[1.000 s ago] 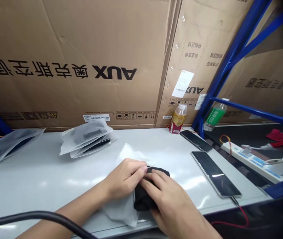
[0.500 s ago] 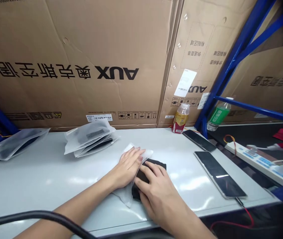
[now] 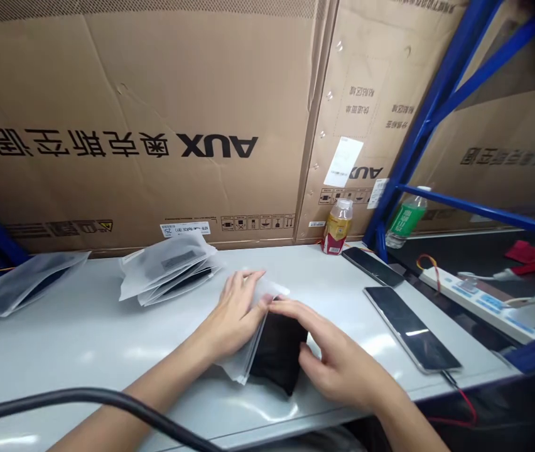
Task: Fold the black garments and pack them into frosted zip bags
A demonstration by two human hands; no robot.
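A folded black cloth item [image 3: 279, 351] lies on the pale table, its left side at the opening of a frosted translucent bag [image 3: 239, 363]. My left hand [image 3: 234, 314] rests over the bag, its thumb at the bag's edge and its fingers pointing away from me. On the right, my right hand [image 3: 326, 348] grips the black item, fingers across its far edge and thumb at its right side. Part of the bag is hidden under my left hand.
Several frosted bags [image 3: 168, 263] lie in a pile at the back, another bag [image 3: 25, 285] at far left. Right: a drink bottle [image 3: 337, 227], a charging phone [image 3: 413, 329], a second phone [image 3: 372, 267], a power strip [image 3: 484, 304]. A black cable [image 3: 83, 394] crosses the lower left.
My right hand has moved off the top of the black item to its far and right edges, and more of the item shows. My left fingers have drawn closer together. The view has shifted slightly.
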